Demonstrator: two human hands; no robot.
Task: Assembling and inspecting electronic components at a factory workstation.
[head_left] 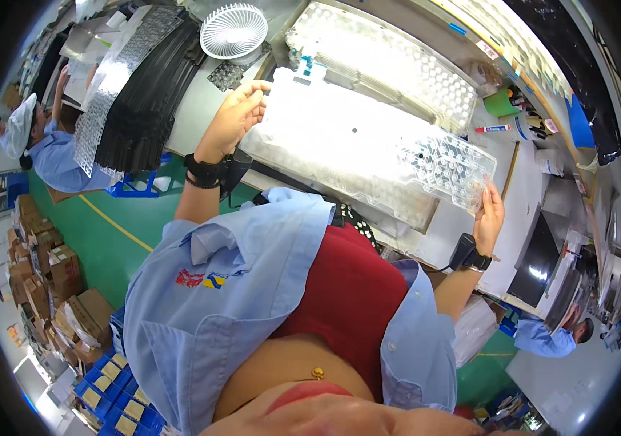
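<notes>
A long, clear plastic panel (450, 168) with rows of round shapes is stretched between my two hands over the worktable. Glare washes out most of its left and middle part. My left hand (234, 120) pinches its left end, with the fingers bent over the edge. At the opposite end, my right hand (490, 209) grips the corner between thumb and fingers. Under the panel lies a stack of similar clear panels (405, 207), partly covered by it. Farther back, another pile of clear panels (427, 69) rests on the table.
A white fan (234, 33) and a stack of black sheets (143, 94) stand to the left. At the right are a green cup (499, 103), a red marker (493, 128) and a dark panel (534, 263). Co-workers (63, 160) sit nearby; cardboard boxes (65, 270) line the left floor.
</notes>
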